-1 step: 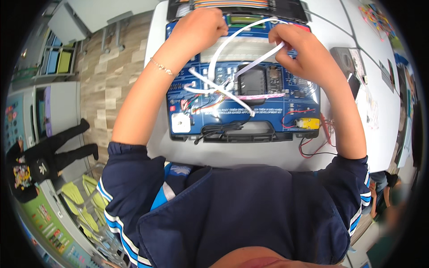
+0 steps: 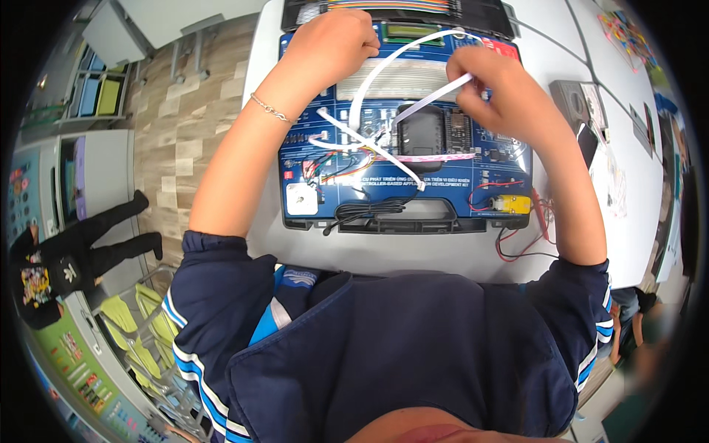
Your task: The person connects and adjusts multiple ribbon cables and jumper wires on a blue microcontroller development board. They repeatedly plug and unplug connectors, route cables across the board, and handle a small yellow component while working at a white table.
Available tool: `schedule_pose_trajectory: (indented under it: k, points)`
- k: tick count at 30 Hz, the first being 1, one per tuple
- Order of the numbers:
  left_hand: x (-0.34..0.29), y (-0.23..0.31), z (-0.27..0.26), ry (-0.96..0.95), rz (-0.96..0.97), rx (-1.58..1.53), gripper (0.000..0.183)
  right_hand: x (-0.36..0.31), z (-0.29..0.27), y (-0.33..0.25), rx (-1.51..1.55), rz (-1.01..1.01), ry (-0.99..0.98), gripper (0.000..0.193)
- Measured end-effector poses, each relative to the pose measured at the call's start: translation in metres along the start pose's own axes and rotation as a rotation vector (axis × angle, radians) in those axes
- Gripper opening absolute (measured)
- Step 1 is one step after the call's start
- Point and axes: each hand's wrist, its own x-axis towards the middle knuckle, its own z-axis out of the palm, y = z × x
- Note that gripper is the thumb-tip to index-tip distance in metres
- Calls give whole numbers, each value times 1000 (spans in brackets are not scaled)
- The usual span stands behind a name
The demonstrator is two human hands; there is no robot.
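A blue electronics training board (image 2: 443,192) lies in an open black case on the table. My right hand (image 2: 491,85) pinches a flat white cable (image 2: 436,97) above the board's right half; the cable slopes down to the board's middle. My left hand (image 2: 336,44) is closed at the board's upper left, beside the small green display (image 2: 413,33); anything between its fingertips is hidden. Another white cable (image 2: 388,59) arcs between the two hands. A breadboard (image 2: 399,81) sits below them. More white cables (image 2: 369,144) cross over thin coloured wires at the centre left.
Rainbow ribbon wires (image 2: 399,6) lie in the case lid. A yellow motor (image 2: 511,204) and a coiled black cable (image 2: 369,210) are at the near edge. To the right are a grey meter (image 2: 569,100) and red and black leads (image 2: 543,214). Another person (image 2: 66,266) is at far left.
The board and case appear shifted slightly right and up in the picture. My hands keep nearly the same pose, the right one still on the white cable.
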Motion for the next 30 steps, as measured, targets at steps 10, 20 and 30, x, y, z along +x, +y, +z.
schedule_pose_trajectory:
  k: [10, 20, 30]
  points:
    - [-106, 13, -51, 121, -376, -234, 14, 23, 22, -14, 415, 132, -229, 24]
    - [-133, 20, -43, 123, -505, -291, 26, 29, 35, -46, 41, 222, -241, 28]
    - [-125, 22, -42, 51, -590, -238, 25, 42, 46, -66, -280, 145, -305, 10]
